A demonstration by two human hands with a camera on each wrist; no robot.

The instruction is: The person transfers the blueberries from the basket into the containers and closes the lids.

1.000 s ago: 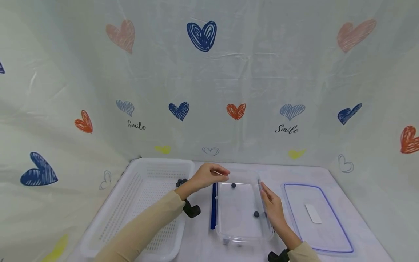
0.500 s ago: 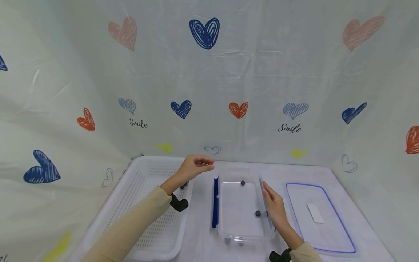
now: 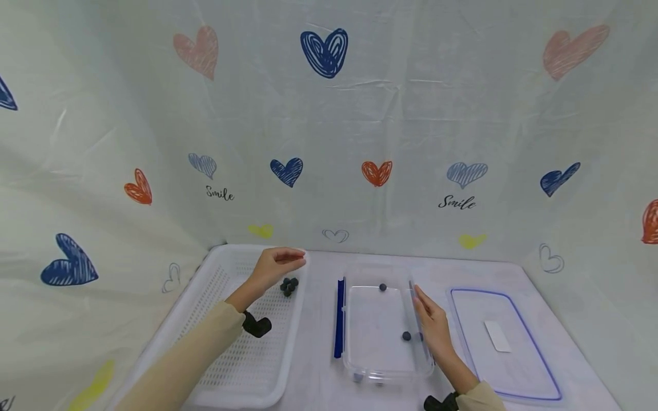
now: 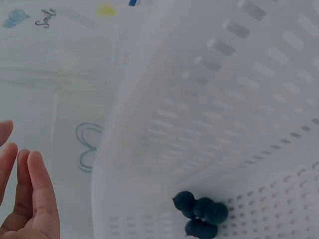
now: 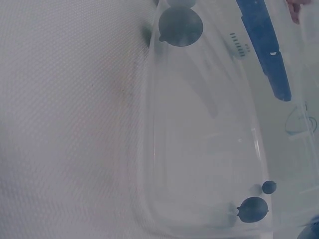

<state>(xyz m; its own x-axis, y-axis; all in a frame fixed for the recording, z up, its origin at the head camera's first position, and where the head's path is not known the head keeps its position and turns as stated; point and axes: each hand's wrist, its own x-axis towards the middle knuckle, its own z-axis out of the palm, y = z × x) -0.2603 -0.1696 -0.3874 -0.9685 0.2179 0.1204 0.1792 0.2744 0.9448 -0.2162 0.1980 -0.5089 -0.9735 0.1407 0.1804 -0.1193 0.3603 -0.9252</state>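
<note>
My left hand [image 3: 275, 268] is over the far right part of a white perforated basket [image 3: 283, 377], fingers extended and holding nothing. Just under and right of it, a cluster of small dark blue balls [image 3: 289, 287], blueberry-like, lies in the basket. In the left wrist view these balls [image 4: 202, 211] show small nubs. A clear plastic box [image 3: 385, 377] holds several more such balls [image 3: 406, 336], spread apart on its bottom. My right hand [image 3: 434, 322] rests against the box's right wall, fingers straight along it. The right wrist view shows balls [image 5: 180, 26] near the box's sides.
A clear lid with a blue seal [image 3: 506, 394] and white label lies on the table [image 3: 319, 354] right of the box. A blue latch flap [image 3: 339, 319] hangs at the box's left side. A curtain with hearts [image 3: 329, 125] closes off the back.
My left hand has moved left from above the box to above the basket, uncovering the ball cluster. A ball near the box's far end has rolled right. My right hand stays at the wall.
</note>
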